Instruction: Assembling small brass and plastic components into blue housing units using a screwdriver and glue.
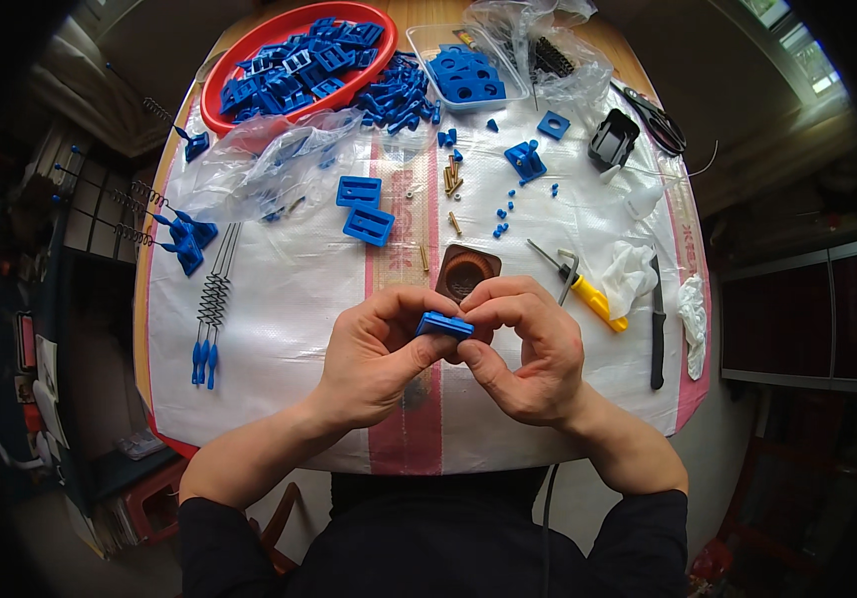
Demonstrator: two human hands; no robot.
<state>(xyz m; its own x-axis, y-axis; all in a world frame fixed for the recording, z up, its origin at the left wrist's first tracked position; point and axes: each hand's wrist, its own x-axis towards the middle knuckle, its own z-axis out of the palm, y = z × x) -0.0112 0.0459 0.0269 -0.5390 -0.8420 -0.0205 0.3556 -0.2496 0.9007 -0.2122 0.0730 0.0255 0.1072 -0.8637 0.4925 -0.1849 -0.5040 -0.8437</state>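
The blue piece (444,325) was in the air above the near part of the table, in the middle, between the two hands. The left hand (374,351) pinched its 9 o'clock end between thumb and curled fingers. The right hand (531,349) was also nearly closed, with thumb and first finger gripping the 3 o'clock end; its other fingers were bent.

Counted from this piece, a brown box (492,267) stood near, just past 12 o'clock, partly behind the right fingers. Two blue plates (368,227) lay touching each other at 11 o'clock. Some brass screws (450,179) were at 12 o'clock, and farther there was a clear tub (426,46) of blue parts.

At 11 o'clock, far off, a red bowl (233,66) was heaped with more blue parts. Three springs (212,301) with blue tips lay together at 9 o'clock. Toward 3 o'clock were a screwdriver (599,303) with yellow handle and, beyond it, a knife (658,351). Scissors (660,122) lay between 1 and 2 o'clock, at the far edge. A white sheet (289,409) with pink stripes covered the table.
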